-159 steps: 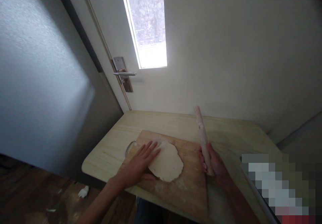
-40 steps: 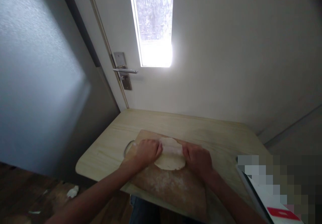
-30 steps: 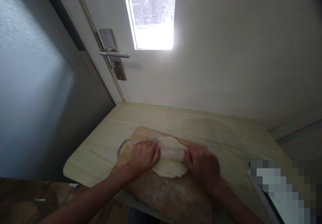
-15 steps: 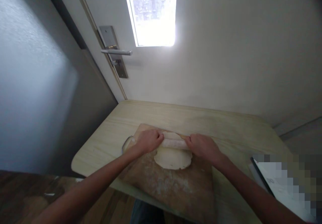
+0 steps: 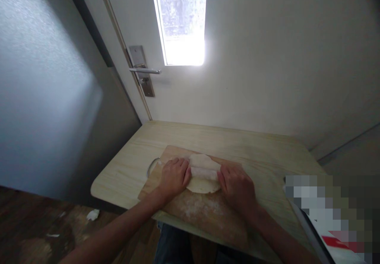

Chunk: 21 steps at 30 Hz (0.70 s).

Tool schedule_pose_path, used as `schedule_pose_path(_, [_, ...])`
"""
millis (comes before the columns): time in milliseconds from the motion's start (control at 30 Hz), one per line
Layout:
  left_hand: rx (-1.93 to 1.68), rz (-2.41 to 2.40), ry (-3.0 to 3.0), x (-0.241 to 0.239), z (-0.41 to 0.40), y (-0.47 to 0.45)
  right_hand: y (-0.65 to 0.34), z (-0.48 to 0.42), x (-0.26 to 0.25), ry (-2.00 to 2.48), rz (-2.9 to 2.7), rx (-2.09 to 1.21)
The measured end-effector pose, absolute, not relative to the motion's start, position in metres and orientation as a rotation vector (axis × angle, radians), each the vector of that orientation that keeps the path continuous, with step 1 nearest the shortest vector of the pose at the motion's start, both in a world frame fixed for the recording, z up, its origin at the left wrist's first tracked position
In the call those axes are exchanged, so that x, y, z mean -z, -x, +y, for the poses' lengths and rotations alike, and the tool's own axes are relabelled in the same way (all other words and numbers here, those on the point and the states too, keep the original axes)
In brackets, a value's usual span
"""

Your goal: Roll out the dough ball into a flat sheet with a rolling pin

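A wooden rolling pin [image 5: 203, 172] lies across a flat round sheet of dough [image 5: 202, 186]. My left hand [image 5: 175, 175] is closed over the pin's left end, and my right hand [image 5: 237, 183] is closed over its right end. Both ends of the pin are hidden under my fingers. Dough shows on the far side of the pin and on the near side. Beneath it is a wooden cutting board [image 5: 219, 230], dusted with flour [image 5: 198, 208] along its near part. A metal handle [image 5: 151, 168] curves out at the board's left edge.
The board rests on a pale wooden table [image 5: 124, 173] against a white door with a lever handle [image 5: 145, 71]. At the right edge of the table is a partly blurred flat object [image 5: 311, 224]. White scraps [image 5: 93, 215] lie on the floor at left.
Both hands have brought the rolling pin nearer to me across the dough, so more dough shows beyond it and less on the near side. The camera view has shifted slightly.
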<state>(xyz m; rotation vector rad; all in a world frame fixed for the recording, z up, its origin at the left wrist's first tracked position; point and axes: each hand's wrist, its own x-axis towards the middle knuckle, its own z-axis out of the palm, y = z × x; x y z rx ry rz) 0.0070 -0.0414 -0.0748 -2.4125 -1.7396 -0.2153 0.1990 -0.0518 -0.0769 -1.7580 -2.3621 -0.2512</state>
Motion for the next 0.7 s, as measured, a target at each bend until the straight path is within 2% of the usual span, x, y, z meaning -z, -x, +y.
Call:
schedule_pose_path(233, [-0.018,-1.891,2.503,0.069,-0.025,-0.008,-0.199,-0.031,0.075,1.925,-2.450,0.074])
schedule_pose_path(433, [-0.137,-2.008,2.486,0.071,-0.009,-0.011,-0.199,-0.011,0.067,1.892,-2.573,-0.003])
schedule_pose_path(567, [-0.160,-2.024,2.474,0.071,0.001,-0.012,-0.198,0.000,0.058,1.909,-2.710,-0.160])
schedule_pose_path(700, [-0.125,-2.048,2.442,0.069,0.006,-0.013,-0.198,0.001,0.050,1.858,-2.780,-0.130])
